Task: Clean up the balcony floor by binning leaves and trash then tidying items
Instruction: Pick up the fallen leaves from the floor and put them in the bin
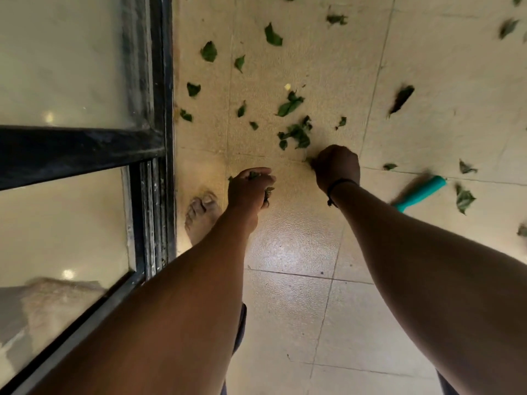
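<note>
The left hand [249, 189] clutches gathered leaves [268, 193]; the right hand [336, 166] pinches a leaf [310, 161] off the floor [299, 246], more scattered beyond.

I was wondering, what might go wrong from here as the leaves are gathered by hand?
1. The left hand already grips a bunch of leaves, some poking out below its fingers; adding more may let a few drop.
2. The right hand pinches only one leaf at the tile joint, so the nearby leaf cluster could get scattered.
3. The bare foot stands close by and might tread on strays.
</note>
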